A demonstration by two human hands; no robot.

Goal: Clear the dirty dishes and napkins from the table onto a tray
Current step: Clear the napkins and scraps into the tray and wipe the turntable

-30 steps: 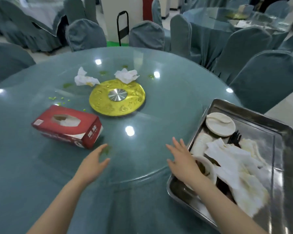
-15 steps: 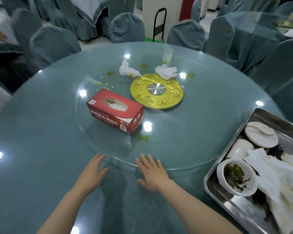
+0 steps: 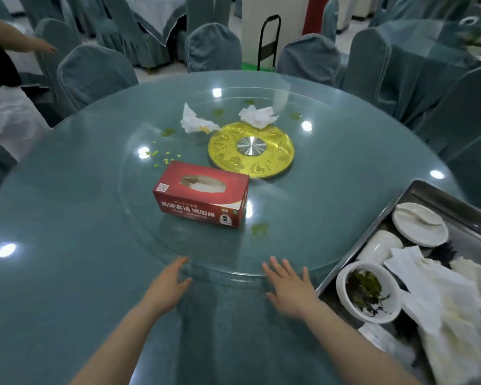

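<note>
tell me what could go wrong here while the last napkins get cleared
1. The two crumpled napkins lie beyond the gold hub; reaching over could knock the red tissue box.
2. Both hands, left hand and right hand, rest at the glass turntable edge; a fast spin might slide the box or scatter the green scraps.
3. The tray seems to overhang the table edge, piled high; a bump might tip it.

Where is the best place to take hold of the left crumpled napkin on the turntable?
Probably the upright peak of the left napkin. It stands up, while the base lies flat on the glass turntable. Come from above and pinch it with the left hand, which is empty.
</note>
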